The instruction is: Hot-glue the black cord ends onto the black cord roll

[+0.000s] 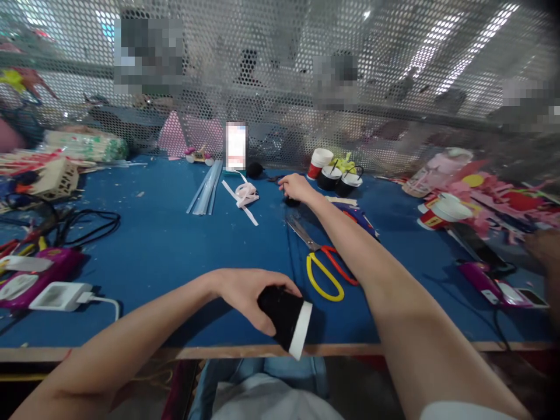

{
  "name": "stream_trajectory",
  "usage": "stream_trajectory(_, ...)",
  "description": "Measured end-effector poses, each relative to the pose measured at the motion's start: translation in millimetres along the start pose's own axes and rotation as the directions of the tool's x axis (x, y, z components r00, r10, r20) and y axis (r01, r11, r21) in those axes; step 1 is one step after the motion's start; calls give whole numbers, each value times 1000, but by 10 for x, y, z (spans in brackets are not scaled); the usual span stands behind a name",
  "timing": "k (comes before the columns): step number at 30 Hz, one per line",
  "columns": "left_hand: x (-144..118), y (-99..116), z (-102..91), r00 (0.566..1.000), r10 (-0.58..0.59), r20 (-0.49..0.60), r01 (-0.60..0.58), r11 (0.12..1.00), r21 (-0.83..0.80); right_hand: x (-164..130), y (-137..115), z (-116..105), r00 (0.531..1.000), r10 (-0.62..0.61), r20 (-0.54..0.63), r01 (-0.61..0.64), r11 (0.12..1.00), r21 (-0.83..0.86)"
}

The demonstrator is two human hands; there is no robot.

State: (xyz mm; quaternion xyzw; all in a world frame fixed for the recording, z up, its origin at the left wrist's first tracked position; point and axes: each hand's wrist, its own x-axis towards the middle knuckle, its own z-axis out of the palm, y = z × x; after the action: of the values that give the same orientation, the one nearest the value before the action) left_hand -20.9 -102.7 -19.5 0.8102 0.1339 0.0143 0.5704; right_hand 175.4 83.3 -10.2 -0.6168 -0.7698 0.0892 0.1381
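Observation:
My left hand (pixel 245 294) grips a black paper cup with a white rim (pixel 286 321), held on its side just above the near edge of the blue table (pixel 175 245). My right arm stretches far across the table. There my right hand (pixel 296 188) closes its fingers over a small black piece (pixel 292 202) lying on the blue surface. Scissors with one yellow and one red handle (pixel 321 262) lie under my right forearm, blades pointing away from me.
Black cups with white rims (pixel 339 178) and a red cup (pixel 318 162) stand at the back. A white ribbon (pixel 245 195), clear strips (pixel 207 186) and a black pom-pom (pixel 254 170) lie mid-table. Cables and chargers (pixel 56 294) sit left, pink craft pieces (pixel 481 195) right. A mesh screen closes the far side.

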Motion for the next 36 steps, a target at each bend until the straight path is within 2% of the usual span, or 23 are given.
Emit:
stream_trajectory(3, -2, -18, -11, 998, 19, 64, -18, 1000, -17, 151, 5, -134, 1000, 16, -14, -17, 998, -53)
stream_trajectory(8, 13, -86, -6, 994, 22, 105, -20, 1000, -25, 341, 22, -348, 991, 38, -129, -58, 986, -154)
stream_trajectory(10, 21, -99, -1, 993, 18, 120, -17, 1000, -11, 366, 24, -373, 993, 50, -104, -69, 981, -183)
stream_trajectory(12, 26, -99, 0, 992, 20, 123, -20, 1000, 2, 347, 15, -365, 997, 66, -26, -70, 977, -201)
stream_trajectory(15, 25, -89, -8, 996, 10, 86, -13, 999, 30, 222, -32, -350, 995, 75, 58, -61, 976, -208)
stream_trajectory(18, 14, -94, -31, 1000, -13, 3, 13, 998, 65, -52, -129, -391, 998, 50, 33, -42, 979, -198)
stream_trajectory(20, 6, -106, -51, 997, -13, -69, 20, 996, 92, -334, -207, -438, 1000, 17, 6, -15, 986, -166)
stream_trajectory(21, 3, -114, -63, 993, -8, -115, 22, 993, 117, -502, -244, -458, 1000, -11, 8, 11, 992, -126)
stream_trajectory(23, 3, -131, -85, 971, 14, -238, 33, 980, 196, -869, -300, -473, 995, -84, 62, 73, 985, 158)
stream_trajectory(24, 6, -141, -95, 948, 33, -317, 48, 969, 243, -1055, -316, -465, 991, -89, 104, 56, 957, 284)
stream_trajectory(28, 38, -192, -114, 805, 116, -581, 122, 927, 355, -1664, -299, -329, 990, -30, 137, -50, 836, 546)
stream_trajectory(29, 48, -206, -110, 779, 136, -613, 134, 918, 374, -1760, -282, -279, 989, -30, 146, -62, 807, 588)
stream_trajectory(31, 65, -232, -95, 755, 172, -633, 143, 898, 416, -1881, -247, -178, 979, -71, 191, -76, 743, 665)
stream_trajectory(33, 80, -255, -74, 754, 205, -624, 136, 880, 454, -1927, -225, -87, 968, -113, 223, -90, 676, 731)
stream_trajectory(36, 98, -287, -49, 750, 249, -612, 113, 864, 490, -1929, -227, 7, 970, -103, 218, -119, 581, 805)
